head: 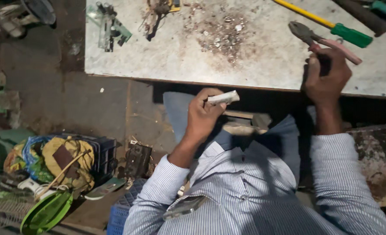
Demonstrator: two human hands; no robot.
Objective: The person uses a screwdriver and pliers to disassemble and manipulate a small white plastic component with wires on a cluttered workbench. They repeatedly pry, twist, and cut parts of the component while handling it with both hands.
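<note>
Both hands busy at the worktop edge.
Left hand, just below the edge, has its fingers closed around a small white stick; right hand grips pink-handled pliers resting on the worktop, a green-handled screwdriver just beyond.

Stained white worktop, dim concrete floor, dark crate and clutter lower left
</note>
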